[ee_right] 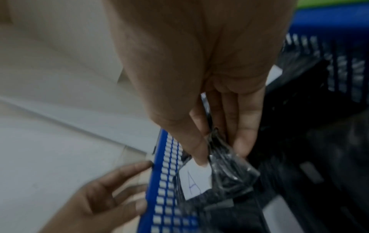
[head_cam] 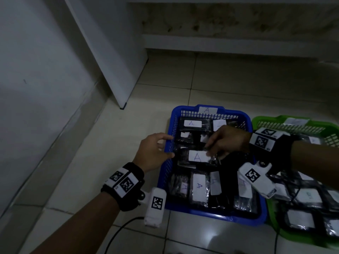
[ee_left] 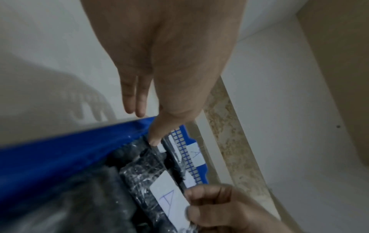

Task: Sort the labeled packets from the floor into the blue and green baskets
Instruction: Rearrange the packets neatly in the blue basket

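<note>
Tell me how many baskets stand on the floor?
2. The blue basket is in the middle of the head view; the green basket is beside it on the right, partly cut off. None seems hidden.

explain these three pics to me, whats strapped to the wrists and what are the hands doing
No machine here: a person wears a camera on the head and one on each wrist, the white boxes with square codes. The wide picture is the head view; the two close ones look along each hand. On the tiled floor stand a blue basket and, to its right, a green basket, both holding black wrapped packets with white labels. The right hand pinches a packet labelled A over the blue basket, which carries an A tag. The left hand rests straight fingers on that basket's left wall, holding nothing.
</note>
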